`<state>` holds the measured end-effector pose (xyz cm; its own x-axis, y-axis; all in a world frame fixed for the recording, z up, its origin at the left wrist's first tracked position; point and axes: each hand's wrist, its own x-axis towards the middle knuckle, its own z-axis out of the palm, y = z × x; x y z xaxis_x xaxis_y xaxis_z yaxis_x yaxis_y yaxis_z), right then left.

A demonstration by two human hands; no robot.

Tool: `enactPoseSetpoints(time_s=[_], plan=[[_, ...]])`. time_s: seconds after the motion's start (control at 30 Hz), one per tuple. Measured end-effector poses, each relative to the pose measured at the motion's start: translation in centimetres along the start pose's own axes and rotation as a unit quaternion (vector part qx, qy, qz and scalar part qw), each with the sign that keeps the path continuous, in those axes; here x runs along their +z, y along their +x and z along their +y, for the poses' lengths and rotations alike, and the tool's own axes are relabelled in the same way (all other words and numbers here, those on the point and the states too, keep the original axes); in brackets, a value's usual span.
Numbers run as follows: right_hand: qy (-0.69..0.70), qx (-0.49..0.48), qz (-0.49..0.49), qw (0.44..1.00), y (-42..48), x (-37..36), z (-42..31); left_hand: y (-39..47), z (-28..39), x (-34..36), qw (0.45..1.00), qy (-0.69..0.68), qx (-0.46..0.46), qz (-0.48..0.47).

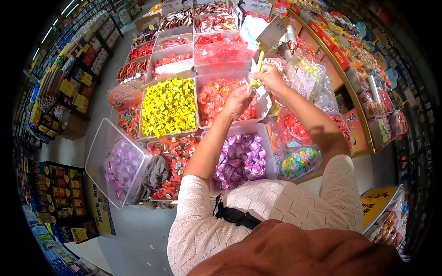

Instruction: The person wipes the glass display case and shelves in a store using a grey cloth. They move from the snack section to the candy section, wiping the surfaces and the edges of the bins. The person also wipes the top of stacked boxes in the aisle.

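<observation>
My right hand (271, 77) is closed around a yellow plastic sign clip (260, 59). Its stem rises away from me to a brownish card (273, 33) at the top. Close against it, my left hand (239, 101) has its fingers at the lower yellow end of the clip. Both hands are over a clear bin of red-wrapped candies (212, 100). Beside that bin, on the left, stands one of yellow-wrapped candies (168, 107). Purple-wrapped candies (240, 160) fill a bin under my forearms.
A tilted clear bin (100, 151) with purple candies leans at the left front, next to a grey cloth (152, 176). Bagged multicoloured candies (300, 162) are at the right. A gold-edged display (359, 114) runs along the right, and stocked shelves (79, 58) line the left aisle.
</observation>
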<state>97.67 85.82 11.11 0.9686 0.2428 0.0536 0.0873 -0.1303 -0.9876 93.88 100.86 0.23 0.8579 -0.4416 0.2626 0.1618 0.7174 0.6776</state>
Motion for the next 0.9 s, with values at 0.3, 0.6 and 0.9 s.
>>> enactPoseSetpoints(time_s=[0.3,0.6,0.9], plan=[[0.046,0.030,-0.023,0.998,-0.2,-0.5,-0.2,-0.7,0.8,1.2,0.992,-0.122,-0.033,-0.016],[0.042,0.022,-0.017,0.999,-1.6,0.0,-1.6,-1.0,0.8,1.2,0.991,-0.128,-0.033,-0.022],[0.018,0.043,-0.076,0.996,-0.1,-3.3,-0.9,0.2,0.7,0.1,0.996,0.078,0.031,0.005]])
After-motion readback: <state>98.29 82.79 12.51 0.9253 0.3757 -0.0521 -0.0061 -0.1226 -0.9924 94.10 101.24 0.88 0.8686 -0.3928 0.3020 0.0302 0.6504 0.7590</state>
